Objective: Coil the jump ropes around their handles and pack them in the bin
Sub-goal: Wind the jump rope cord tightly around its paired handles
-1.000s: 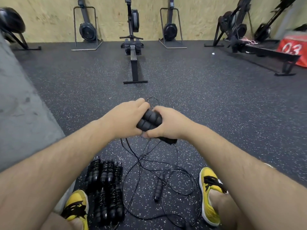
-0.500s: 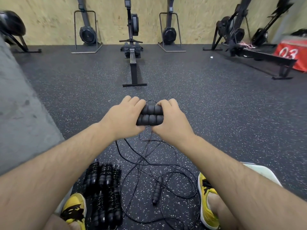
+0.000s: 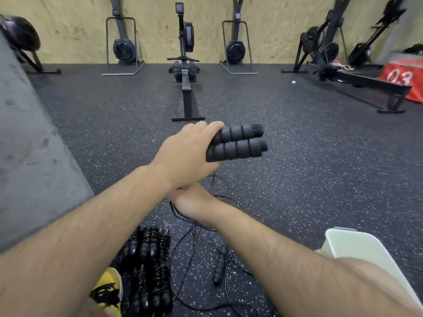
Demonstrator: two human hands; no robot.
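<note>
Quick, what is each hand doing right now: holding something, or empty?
Left hand: grips the pair of black jump rope handles.
Right hand: its grip is hidden from view, so it cannot be told.

1. Left forearm (image 3: 80, 236) and right forearm (image 3: 286, 259) were bare, with dark hair along both.
2. Left hand (image 3: 185, 154) and right hand (image 3: 192, 200) were bare too.
3. Left shoe (image 3: 107, 291) was yellow, with black laces and black markings on top.
4. Right leg (image 3: 375, 277) showed bare at the knee.
</note>
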